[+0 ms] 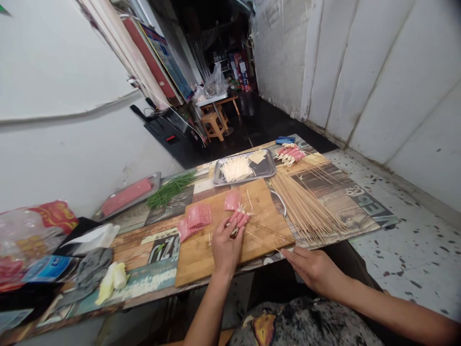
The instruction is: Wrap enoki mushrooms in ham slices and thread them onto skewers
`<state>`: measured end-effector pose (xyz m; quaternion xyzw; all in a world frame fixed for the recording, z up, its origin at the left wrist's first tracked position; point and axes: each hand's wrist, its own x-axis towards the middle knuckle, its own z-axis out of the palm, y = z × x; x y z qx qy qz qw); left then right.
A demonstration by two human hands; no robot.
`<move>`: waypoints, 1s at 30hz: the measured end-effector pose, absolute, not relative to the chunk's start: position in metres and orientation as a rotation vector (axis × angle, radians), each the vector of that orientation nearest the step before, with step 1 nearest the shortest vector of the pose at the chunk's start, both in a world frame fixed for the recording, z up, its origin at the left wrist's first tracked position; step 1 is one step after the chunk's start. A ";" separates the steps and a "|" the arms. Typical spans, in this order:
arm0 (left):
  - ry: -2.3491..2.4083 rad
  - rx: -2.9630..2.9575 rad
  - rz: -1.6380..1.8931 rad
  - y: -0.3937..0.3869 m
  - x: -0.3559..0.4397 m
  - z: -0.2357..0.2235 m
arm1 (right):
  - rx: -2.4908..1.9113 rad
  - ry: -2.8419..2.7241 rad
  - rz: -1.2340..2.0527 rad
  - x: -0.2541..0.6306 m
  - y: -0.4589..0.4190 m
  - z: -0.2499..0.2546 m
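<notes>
Two hands at the pink rolls and a thin skewer

The left hand (pixel 227 238) pinches a small row of pink rolls (pixel 240 219) between thumb and fingers, low over the wooden board (pixel 261 199). The right hand (pixel 313 268), just past the board's near right edge, pinches the end of a thin skewer (pixel 264 241) that runs toward the rolls — whether its tip is inside them, I cannot tell. Another skewer (pixel 274 232) slants across the board from the rolls.

Pale strands stick out of the rolls' far side. Just beyond lies a flat pink slice (pixel 231 200), and to the left an overlapping pile of pink slices (pixel 199 216).

Past the board's far edge, a metal tray (pixel 267 166) bears a heap of pale, thin-stemmed strands (pixel 236 168) and some flat pale pieces (pixel 257 156). Right of the board, many loose skewers (pixel 308 209) fan out on the patterned table (pixel 135 254); beyond them sits a group of skewered rolls (pixel 291 154) beside a blue object (pixel 285 140).

Farther left lie long green stalks (pixel 173 189) and a pink slab (pixel 127 196) in another tray — with a grey cloth (pixel 92 271) and pale leaves (pixel 113 282) nearer the wearer
</notes>
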<state>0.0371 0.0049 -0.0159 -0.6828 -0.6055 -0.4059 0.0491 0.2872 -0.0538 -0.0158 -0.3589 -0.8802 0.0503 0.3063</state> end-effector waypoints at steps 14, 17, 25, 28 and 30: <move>-1.799 -2.115 -1.300 0.005 0.039 -0.012 | -1.035 -2.439 0.045 0.267 -0.044 -0.017; -1.795 -2.107 -1.315 0.005 0.039 -0.012 | -1.029 -2.429 0.065 0.265 -0.043 -0.015; -1.826 -2.139 -1.273 0.006 0.037 -0.014 | -1.052 -2.421 0.116 0.260 -0.040 -0.015; -1.829 -2.194 -1.271 0.005 0.035 -0.014 | -1.080 -2.430 0.112 0.260 -0.039 -0.015; -1.846 -2.223 -1.271 0.005 0.034 -0.013 | -1.081 -2.427 0.096 0.260 -0.038 -0.014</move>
